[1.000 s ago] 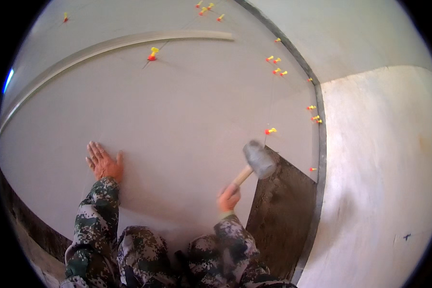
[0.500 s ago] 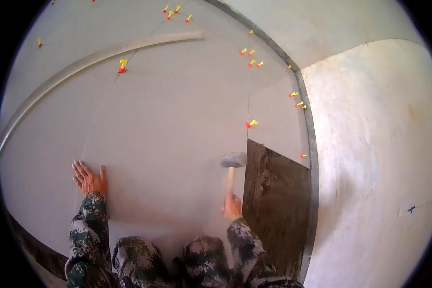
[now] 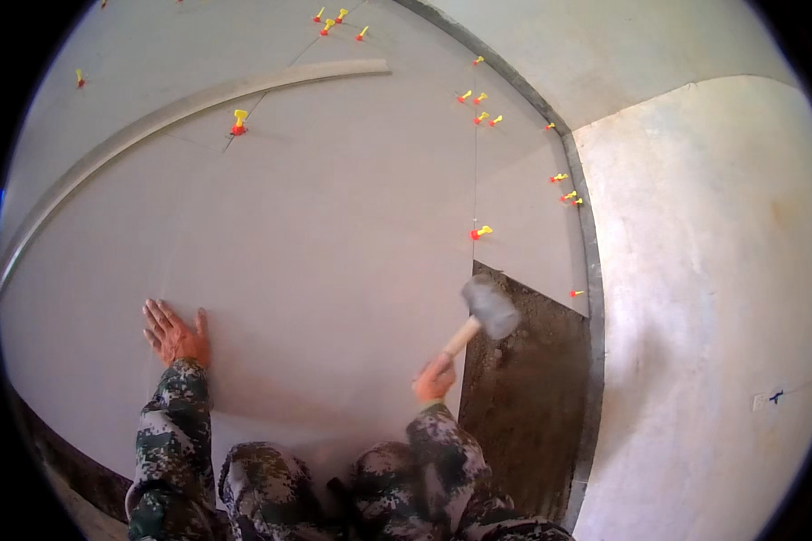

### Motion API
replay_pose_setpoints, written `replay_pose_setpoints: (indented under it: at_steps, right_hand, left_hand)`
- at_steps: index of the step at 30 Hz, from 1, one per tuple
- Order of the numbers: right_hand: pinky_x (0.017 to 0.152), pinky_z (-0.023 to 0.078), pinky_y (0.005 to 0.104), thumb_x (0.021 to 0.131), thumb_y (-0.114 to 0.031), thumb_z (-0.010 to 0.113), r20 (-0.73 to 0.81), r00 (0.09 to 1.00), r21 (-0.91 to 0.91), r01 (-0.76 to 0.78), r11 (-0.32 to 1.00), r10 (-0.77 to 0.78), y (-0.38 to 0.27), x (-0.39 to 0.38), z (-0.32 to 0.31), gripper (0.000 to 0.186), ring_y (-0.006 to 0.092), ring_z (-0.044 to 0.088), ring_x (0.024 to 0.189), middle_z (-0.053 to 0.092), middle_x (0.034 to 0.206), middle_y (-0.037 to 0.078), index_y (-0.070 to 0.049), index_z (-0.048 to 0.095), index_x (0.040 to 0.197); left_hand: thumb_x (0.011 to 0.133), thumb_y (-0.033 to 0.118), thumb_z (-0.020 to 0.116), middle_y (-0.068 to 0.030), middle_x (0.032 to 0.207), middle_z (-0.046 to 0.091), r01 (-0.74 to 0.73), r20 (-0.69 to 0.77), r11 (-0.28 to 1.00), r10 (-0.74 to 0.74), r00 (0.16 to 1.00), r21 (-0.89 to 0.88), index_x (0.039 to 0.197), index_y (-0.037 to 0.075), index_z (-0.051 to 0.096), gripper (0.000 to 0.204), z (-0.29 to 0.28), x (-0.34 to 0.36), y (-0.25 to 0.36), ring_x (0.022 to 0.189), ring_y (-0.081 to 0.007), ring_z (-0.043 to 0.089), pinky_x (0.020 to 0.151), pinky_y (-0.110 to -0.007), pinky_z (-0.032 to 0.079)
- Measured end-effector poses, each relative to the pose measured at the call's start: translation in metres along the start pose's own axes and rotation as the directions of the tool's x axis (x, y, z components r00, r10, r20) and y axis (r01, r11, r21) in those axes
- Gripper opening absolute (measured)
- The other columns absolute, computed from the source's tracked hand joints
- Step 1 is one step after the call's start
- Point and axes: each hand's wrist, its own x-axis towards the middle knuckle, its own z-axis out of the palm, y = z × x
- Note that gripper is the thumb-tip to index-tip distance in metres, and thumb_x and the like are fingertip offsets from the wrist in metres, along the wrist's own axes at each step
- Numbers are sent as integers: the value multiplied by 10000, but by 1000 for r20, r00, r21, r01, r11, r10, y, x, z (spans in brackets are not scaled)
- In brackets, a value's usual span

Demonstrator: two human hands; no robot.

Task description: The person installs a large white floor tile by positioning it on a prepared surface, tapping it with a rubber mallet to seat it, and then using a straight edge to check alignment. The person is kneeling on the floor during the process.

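Observation:
My left hand (image 3: 177, 336) lies flat on the large grey floor tile (image 3: 316, 270), fingers spread. My right hand (image 3: 435, 379) is wrapped round the wooden handle of a rubber mallet (image 3: 491, 307). The mallet's grey head is slightly blurred and appears over the border between the tile's right edge and the bare brown mortar bed (image 3: 523, 397). From this view I cannot tell how high the head is above them. Both my sleeves are camouflage-patterned, and my knees show on the tile between my arms.
Yellow and red tile levelling clips (image 3: 482, 233) stand along the joints, several more toward the far side. A long pale straightedge (image 3: 198, 101) lies across the tiles at the far left. A whitish wall (image 3: 704, 270) rises on the right, past a dark gap along the floor's edge.
The mallet head has swung to the right, from over the tile toward the mortar bed, and its handle now leans right. My left hand stays flat on the tile.

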Motion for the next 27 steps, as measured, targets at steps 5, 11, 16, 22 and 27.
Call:
replay_pose_setpoints:
  at_steps: [5,11,16,22,27]
  right_hand:
    - [391,407,333,1044,-478,451,391,792,-321,-361,875,470,-18,12,23,477,158,514,452,472,587,31,-62,501,817]
    - [413,404,307,1041,-428,474,275,946,-39,190,981,-173,8,-21,74,440,154,509,451,484,597,33,-77,514,779]
    - [560,479,405,1008,-425,552,639,769,-122,107,987,-5,-77,-31,132,451,351,587,584,578,669,165,-12,507,832]
    - [498,453,328,1021,-393,561,729,652,-306,584,752,-209,-21,-54,166,427,180,587,549,547,624,54,-35,505,795]
    - [668,517,443,1011,-358,543,702,694,-109,-115,987,158,-86,-75,161,410,373,648,706,645,736,204,32,585,894]
  left_hand:
    - [975,577,484,-212,1666,99,45,99,999,-45,994,5,1572,-48,162,922,-11,-3,-23,1558,-327,36,1246,-500,59]
    - [963,566,490,-242,1659,81,-105,-13,983,104,995,-153,1559,-79,161,937,4,0,-12,1556,-350,5,1244,-511,13]
    - [966,578,473,-243,1661,60,-91,-14,979,90,996,-181,1557,-87,151,946,17,-5,-30,1557,-344,-2,1243,-516,14]
    - [970,577,471,-244,1657,83,-116,-51,974,108,993,-194,1558,-81,157,937,10,-3,-10,1556,-345,5,1243,-522,28]
    - [961,573,493,-246,1654,93,-117,-43,970,110,993,-212,1559,-79,158,946,22,-11,-24,1555,-351,7,1242,-529,31]
